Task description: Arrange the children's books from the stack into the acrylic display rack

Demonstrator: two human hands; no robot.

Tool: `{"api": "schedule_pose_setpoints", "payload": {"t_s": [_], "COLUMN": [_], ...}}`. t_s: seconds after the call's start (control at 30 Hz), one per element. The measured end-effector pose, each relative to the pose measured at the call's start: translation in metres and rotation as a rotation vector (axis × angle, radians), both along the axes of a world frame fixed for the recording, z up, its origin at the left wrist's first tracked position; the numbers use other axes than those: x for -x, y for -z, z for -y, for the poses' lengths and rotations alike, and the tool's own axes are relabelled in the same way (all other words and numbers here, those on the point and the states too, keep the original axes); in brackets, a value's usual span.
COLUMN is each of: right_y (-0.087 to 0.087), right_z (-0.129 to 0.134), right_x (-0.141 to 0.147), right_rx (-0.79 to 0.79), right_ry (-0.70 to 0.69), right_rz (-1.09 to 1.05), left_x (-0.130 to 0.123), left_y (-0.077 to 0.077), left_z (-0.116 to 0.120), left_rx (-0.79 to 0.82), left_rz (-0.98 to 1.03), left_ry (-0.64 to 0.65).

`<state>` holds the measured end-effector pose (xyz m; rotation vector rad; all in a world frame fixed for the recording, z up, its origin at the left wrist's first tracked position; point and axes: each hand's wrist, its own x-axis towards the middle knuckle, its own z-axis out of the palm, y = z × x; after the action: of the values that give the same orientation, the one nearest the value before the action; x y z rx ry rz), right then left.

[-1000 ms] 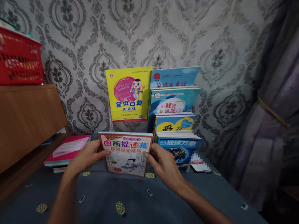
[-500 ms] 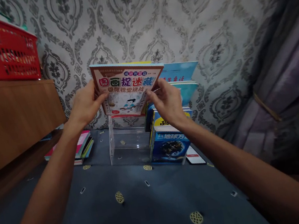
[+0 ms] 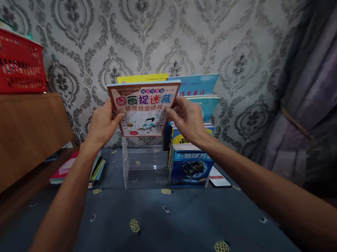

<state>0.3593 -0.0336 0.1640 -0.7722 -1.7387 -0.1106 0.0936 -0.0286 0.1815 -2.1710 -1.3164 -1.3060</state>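
Note:
A brown-bordered picture book (image 3: 145,112) is held upright between my two hands, its cover facing me. My left hand (image 3: 103,124) pinches the book's left edge, thumb on the front. On the right edge, my right hand (image 3: 187,116) grips it the same way. Just behind it a yellow book (image 3: 143,77) shows its top. Beneath is a clear acrylic book rack (image 3: 145,171), stepped in tiers. Its right side carries several books, among them a dark blue one with a globe (image 3: 191,167) in front and light blue ones (image 3: 202,83) at the back.
A stack of books (image 3: 65,168) lies on the left, beside a wooden cabinet (image 3: 16,135) bearing a red plastic basket (image 3: 13,62). A phone (image 3: 219,178) lies right of the rack on the dark blue patterned cloth (image 3: 172,238). A curtain (image 3: 308,88) hangs at right.
Both hands have lowered the picture book slightly, and its tilt has lessened. More of the yellow book behind it now shows above its top edge.

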Motion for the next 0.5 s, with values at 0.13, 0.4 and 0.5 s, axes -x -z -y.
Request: {"api": "schedule_pose_setpoints", "payload": {"t_s": [0.13, 0.4, 0.5], "right_y": [0.009, 0.004, -0.005], "right_z": [-0.004, 0.003, 0.008], "right_x": [0.003, 0.006, 0.006], "right_rx": [0.026, -0.015, -0.089], "right_ry": [-0.018, 0.004, 0.061], "right_rz": [-0.015, 0.017, 0.017], "left_x": [0.001, 0.000, -0.002], "left_y": [0.006, 0.002, -0.003], "left_z": [-0.004, -0.015, -0.018], "left_rx": [-0.004, 0.036, -0.015], "left_rz": [0.011, 0.092, 0.134], "left_ry": [0.035, 0.084, 0.120]}}
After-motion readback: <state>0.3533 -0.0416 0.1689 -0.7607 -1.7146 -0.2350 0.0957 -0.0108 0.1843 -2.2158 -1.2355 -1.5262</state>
